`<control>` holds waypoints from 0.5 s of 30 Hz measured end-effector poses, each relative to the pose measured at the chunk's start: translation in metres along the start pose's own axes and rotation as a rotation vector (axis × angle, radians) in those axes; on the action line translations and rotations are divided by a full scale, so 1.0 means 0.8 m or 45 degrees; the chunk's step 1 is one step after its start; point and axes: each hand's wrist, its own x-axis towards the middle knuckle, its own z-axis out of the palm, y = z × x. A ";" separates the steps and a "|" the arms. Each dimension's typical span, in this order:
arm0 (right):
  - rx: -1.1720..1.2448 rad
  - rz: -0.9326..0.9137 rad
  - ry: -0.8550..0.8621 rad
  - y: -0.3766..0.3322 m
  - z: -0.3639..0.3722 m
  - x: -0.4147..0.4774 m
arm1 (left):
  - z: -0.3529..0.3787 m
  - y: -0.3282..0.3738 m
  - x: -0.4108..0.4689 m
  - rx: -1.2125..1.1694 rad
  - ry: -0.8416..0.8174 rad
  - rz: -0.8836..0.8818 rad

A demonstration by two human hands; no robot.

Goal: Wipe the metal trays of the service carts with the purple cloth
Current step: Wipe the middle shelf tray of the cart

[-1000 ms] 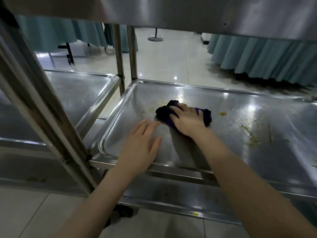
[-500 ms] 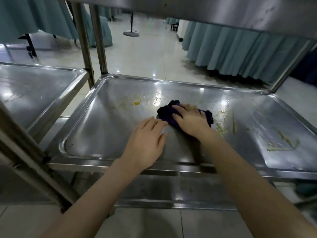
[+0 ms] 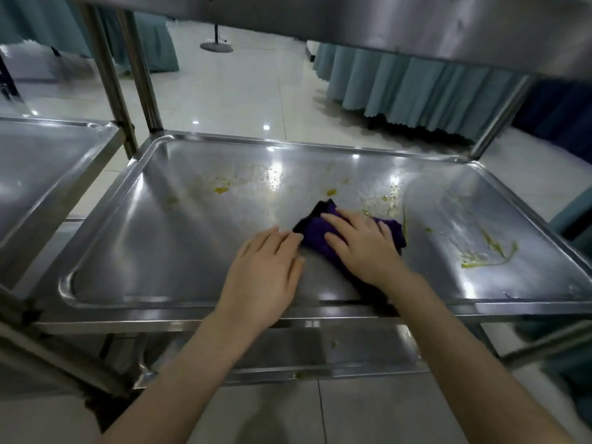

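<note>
Evidently the wiping of a cart's middle shelf is in hand: the purple cloth lies bunched near the middle of the metal tray. It is pressed to the steel by the right hand, whose fingers are laid straight and slightly spread over it. The left hand is rested palm-down on the bare tray just left of the cloth, fingers straight and close together; whether its fingertips touch the cloth's edge cannot be told. Yellow-green smears are seen at the right of the tray and smaller yellow spots toward the far side, so the tray is judged only partly wiped. For the next move, the cloth would need to be swept rightward and farther across those marks under firm pressure. Much of the cloth is hidden beneath the right hand. A second tray at the left is cut off by the frame's edge, only the underside of the upper shelf is shown, and the lower shelf is partly covered by the arms.
</note>
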 end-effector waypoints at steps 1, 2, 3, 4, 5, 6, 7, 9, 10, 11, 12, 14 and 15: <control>0.012 0.073 -0.028 0.005 -0.002 0.029 | 0.000 0.000 -0.001 0.000 -0.021 -0.009; 0.026 0.130 -0.056 0.010 -0.003 0.052 | -0.001 -0.002 -0.001 -0.011 -0.038 -0.018; 0.037 0.165 -0.069 0.012 -0.002 0.067 | -0.001 -0.004 -0.001 -0.023 -0.055 -0.016; 0.039 0.173 -0.067 0.013 0.000 0.074 | 0.000 -0.006 -0.002 -0.026 -0.069 -0.003; 0.039 0.158 -0.053 0.012 0.002 0.071 | 0.000 -0.007 -0.002 -0.022 -0.083 0.017; 0.039 0.124 -0.034 0.012 0.001 0.057 | 0.001 -0.008 -0.002 -0.017 -0.101 0.036; 0.038 0.076 -0.020 0.012 0.001 0.034 | 0.001 -0.008 -0.002 -0.015 -0.119 0.051; 0.036 -0.043 0.003 0.016 -0.001 -0.037 | 0.000 -0.008 -0.001 -0.009 -0.139 0.066; 0.058 -0.078 0.011 0.018 -0.004 -0.076 | -0.002 -0.008 -0.002 -0.005 -0.143 0.067; 0.087 -0.079 0.006 0.021 -0.007 -0.110 | -0.003 -0.007 -0.002 0.000 -0.149 0.068; 0.111 -0.073 -0.012 0.026 -0.010 -0.132 | -0.003 -0.005 -0.002 0.009 -0.151 0.066; 0.106 -0.094 -0.080 0.041 -0.015 -0.134 | -0.003 -0.001 -0.002 0.039 -0.147 0.063; 0.080 -0.102 -0.097 0.047 -0.017 -0.119 | -0.003 -0.001 -0.001 0.053 -0.156 0.061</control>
